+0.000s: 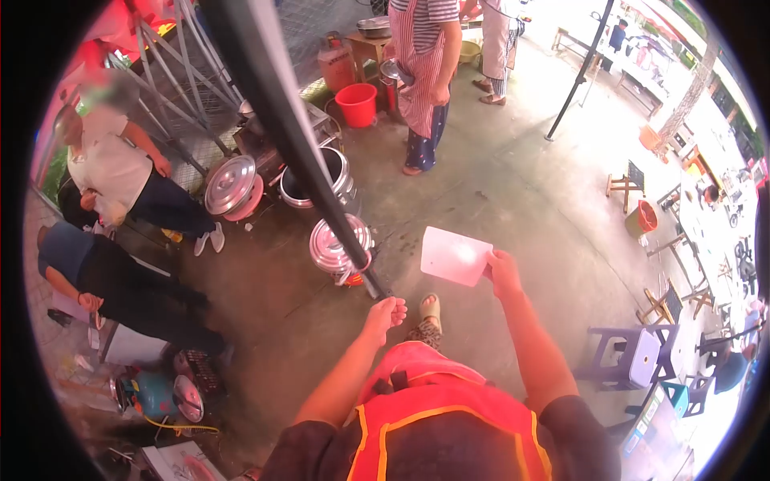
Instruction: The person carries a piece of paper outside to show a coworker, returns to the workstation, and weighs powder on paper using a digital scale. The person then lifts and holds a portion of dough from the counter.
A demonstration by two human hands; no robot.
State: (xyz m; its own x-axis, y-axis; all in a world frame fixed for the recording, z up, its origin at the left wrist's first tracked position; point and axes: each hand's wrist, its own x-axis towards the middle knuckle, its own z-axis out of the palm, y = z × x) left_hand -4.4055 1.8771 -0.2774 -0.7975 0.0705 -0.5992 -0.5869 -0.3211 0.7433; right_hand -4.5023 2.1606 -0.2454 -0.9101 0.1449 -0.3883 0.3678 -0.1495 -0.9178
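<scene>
My right hand [504,272] is closed on the edge of a thin, pale pinkish-white rectangular sheet [455,255], held out flat over the concrete floor. To its left, my left hand [387,314] is closed, with its fingers curled in; whatever they hold, if anything, is too small to make out. Just past that hand stands the foot of a black metal pole [325,200]. Beside the pole is a lidded silver pot [337,240]. Behind it sits an open, large silver pot [309,188].
Two people stand at the left, one in a white shirt [120,168]. Ahead is a person in a striped apron [417,72] near a red bucket [356,106]. A purple stool [642,357] stands at the right. A teal gas cylinder [152,394] is at the lower left.
</scene>
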